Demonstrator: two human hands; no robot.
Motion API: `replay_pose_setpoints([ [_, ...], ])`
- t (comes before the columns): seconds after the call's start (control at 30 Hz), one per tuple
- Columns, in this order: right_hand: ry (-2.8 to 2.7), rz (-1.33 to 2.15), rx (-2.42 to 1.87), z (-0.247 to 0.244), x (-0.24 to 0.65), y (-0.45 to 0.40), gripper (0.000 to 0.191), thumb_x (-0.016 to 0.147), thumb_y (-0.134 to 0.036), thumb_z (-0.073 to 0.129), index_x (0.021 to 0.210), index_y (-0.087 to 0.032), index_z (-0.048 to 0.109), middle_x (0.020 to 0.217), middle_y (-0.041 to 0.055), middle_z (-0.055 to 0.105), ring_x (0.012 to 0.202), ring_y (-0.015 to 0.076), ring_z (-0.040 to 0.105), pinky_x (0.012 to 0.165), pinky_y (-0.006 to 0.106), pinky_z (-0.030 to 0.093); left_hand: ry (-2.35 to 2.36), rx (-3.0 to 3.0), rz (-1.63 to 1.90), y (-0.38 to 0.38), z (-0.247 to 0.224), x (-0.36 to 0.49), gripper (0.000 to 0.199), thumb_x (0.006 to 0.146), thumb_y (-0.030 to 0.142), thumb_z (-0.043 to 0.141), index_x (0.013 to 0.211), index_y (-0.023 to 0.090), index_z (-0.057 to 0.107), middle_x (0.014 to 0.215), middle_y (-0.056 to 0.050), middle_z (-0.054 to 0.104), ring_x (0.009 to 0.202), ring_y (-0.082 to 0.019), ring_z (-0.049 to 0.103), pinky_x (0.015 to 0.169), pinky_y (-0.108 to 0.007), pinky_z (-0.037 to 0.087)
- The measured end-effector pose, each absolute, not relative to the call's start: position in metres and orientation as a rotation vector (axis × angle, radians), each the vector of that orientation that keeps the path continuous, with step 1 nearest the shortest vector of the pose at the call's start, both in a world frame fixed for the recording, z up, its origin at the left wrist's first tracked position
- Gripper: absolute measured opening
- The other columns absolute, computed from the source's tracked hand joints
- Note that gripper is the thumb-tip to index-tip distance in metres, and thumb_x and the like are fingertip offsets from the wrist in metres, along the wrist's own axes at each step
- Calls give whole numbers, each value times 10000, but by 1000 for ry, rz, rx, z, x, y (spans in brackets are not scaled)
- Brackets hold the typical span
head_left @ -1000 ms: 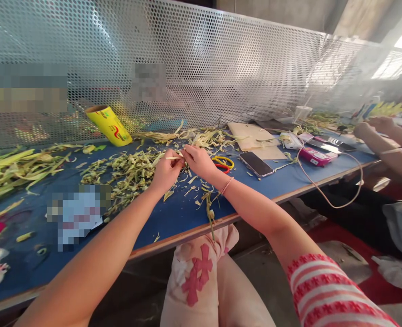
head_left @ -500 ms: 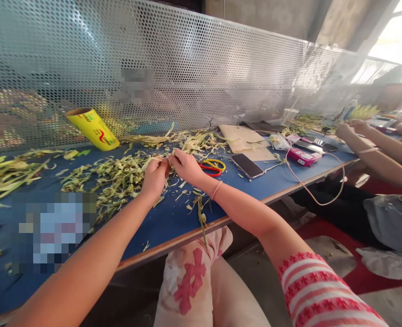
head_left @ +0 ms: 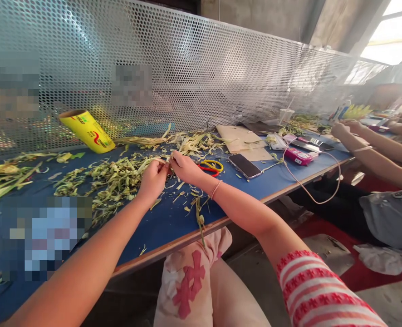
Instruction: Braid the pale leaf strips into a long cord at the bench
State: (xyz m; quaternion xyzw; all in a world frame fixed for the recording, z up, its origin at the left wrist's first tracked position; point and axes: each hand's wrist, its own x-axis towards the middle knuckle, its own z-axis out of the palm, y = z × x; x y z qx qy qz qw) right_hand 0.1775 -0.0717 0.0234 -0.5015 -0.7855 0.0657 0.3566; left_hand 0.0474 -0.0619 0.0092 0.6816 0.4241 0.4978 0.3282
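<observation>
Pale strip [head_left: 160,160]: long axis roughly ten-to-four
Left hand [head_left: 155,176]: nearer; grip pinching strip, one o'clock
Right hand [head_left: 184,167]: grip contents unclear

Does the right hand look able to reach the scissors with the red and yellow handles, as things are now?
Probably yes: the scissors lie close beside the right hand, and nothing appears to cover their handles. However, that hand seems busy close against the left hand, which pinches a pale strip.
</observation>
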Motion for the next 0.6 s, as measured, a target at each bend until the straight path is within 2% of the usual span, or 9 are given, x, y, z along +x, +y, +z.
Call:
replay_pose_setpoints([
  [0.13,-2009,174,-1293,22,176,-72,109,937,-199,304,831,-218,322,748,4,521,689,130,486,678,224,389,1062,1822,1298,-66,13,47,113,729,290,540,723,191,484,686,-2,573,633,-146,567,636,-285,458],
  [0.23,-2003,187,-1237,17,175,-68,123,929,-169,297,818,-223,294,741,-4,486,681,122,457,672,221,381,1054,1800,1259,-70,15,49,114,686,269,578,705,193,495,630,16,553,613,-136,555,647,-283,473],
  [0.37,-1971,243,-1179,14,175,-62,160,929,-186,313,788,-234,254,683,-32,408,642,118,407,646,230,353,946,1485,1308,-74,16,55,171,630,273,621,666,193,474,615,23,520,588,-124,531,615,-281,470],
  [0.47,-1922,300,-1137,16,176,-60,223,911,-193,383,751,-236,234,663,-46,378,634,109,391,631,226,327,885,1269,1366,-75,16,60,168,648,262,596,663,198,441,643,8,521,575,-121,514,570,-274,446],
  [0.6,-1878,375,-1102,20,174,-62,256,887,-193,442,722,-230,250,650,-56,383,624,99,382,620,223,306,981,1335,1384,-71,13,59,135,708,240,529,662,205,406,586,19,449,518,-113,435,509,-261,384],
])
